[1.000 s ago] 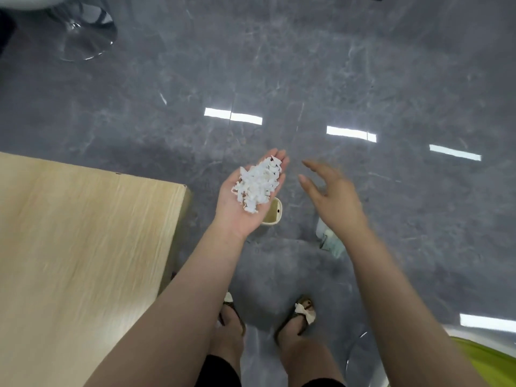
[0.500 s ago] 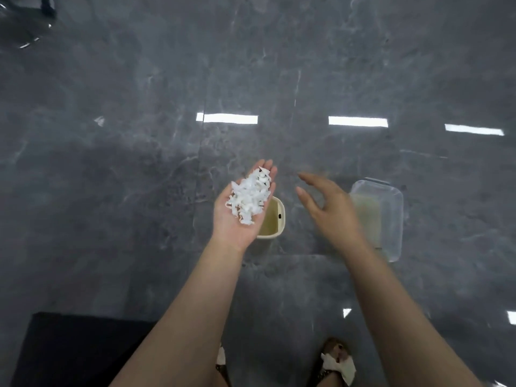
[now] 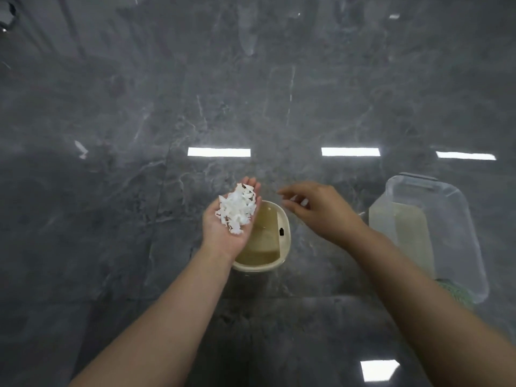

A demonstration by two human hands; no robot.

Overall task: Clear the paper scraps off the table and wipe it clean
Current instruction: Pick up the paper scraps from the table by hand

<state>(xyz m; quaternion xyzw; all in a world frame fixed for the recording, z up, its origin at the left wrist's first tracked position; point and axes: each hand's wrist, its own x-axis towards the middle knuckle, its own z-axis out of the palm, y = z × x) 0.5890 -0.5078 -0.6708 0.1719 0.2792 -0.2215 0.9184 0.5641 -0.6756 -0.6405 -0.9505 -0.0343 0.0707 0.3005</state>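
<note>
Looking down from the head camera, the left hand (image 3: 229, 233) lies palm up and cupped, carrying a heap of white paper scraps (image 3: 237, 209) that covers the palm and the base of the fingers. It hangs over the left part of a small cream bin (image 3: 283, 247) that stands on the dark grey marble floor (image 3: 139, 107); the bin's inside looks yellowish, and a small black mark shows on its right inner wall.

Just to the right of the scraps, the right hand (image 3: 318, 210) is in the air with its back turned up, fingers loosely spread and pointing left toward the other hand. A small white bit shows near its fingertips, but the blur makes it impossible to tell whether it is a scrap pinched there; otherwise the hand carries nothing.

Further right on the floor sits a clear plastic container (image 3: 458, 219), well apart from the bin, with something pale inside it. Something green (image 3: 458, 294) peeks out at its near edge beside the right forearm. Bright rectangular light reflections cross the glossy floor. No table appears in this view.
</note>
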